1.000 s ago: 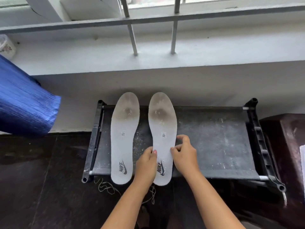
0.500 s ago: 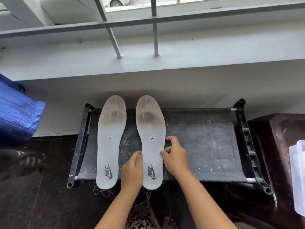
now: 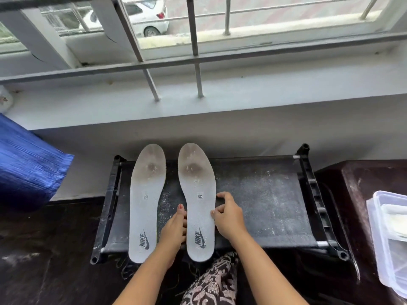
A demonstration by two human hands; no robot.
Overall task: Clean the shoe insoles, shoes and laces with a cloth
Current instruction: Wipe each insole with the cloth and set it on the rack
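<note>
**On the black rack (image 3: 264,194), the right-side insole (image 3: 198,190) is in your grip**

Flat on the dusty rack it lies, toe toward the window ledge (image 3: 242,102) and heel overhanging the near rail. Your left hand (image 3: 174,227) grips its left edge, thumb laid along the top. Your right hand (image 3: 228,217) pinches the opposite edge with curled fingers. Just beside it, not touching, the second insole (image 3: 146,201) lies parallel. Far right sits a clear plastic container (image 3: 383,238). Blue fabric (image 3: 28,168) hangs at your left.

Plastic box (image 3: 374,227) cut by right edge — 2 insole size tags (image 3: 200,196) unreadable; laces (image 3: 123,268) mostly under rack (image 3: 308,194).
</note>
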